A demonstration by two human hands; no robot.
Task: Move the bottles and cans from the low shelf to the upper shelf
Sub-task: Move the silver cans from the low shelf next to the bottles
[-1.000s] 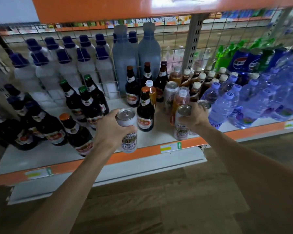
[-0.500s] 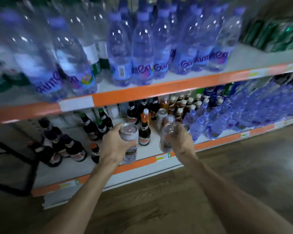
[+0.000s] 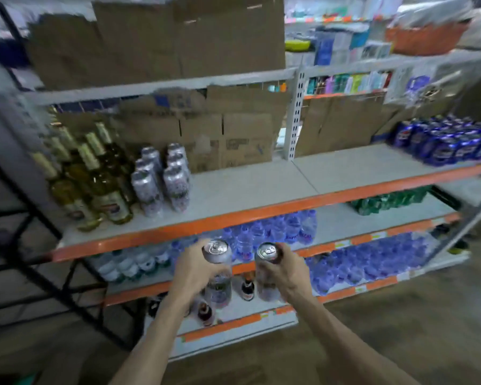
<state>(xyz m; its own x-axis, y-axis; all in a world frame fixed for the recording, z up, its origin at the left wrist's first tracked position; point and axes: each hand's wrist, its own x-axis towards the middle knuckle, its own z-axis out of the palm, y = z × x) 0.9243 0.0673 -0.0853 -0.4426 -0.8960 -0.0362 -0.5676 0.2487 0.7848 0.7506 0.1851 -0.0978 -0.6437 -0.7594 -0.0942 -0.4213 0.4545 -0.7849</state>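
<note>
Gripping tall silver metal cans (image 3: 219,287) in left hand (image 3: 195,272) and right hand (image 3: 288,273), bumping that orange shelf edge (image 3: 261,211) could drop one.

A tall shelving rack (image 3: 261,209) with grey boards and orange front edges fills the view, its white perforated upright (image 3: 295,115) standing near the middle. Brown cardboard boxes (image 3: 178,43) line its back and top. A black metal frame (image 3: 43,218) stands just left. The floor (image 3: 400,329) is brown wood-look planking; the picture is blurred, the light dim
</note>
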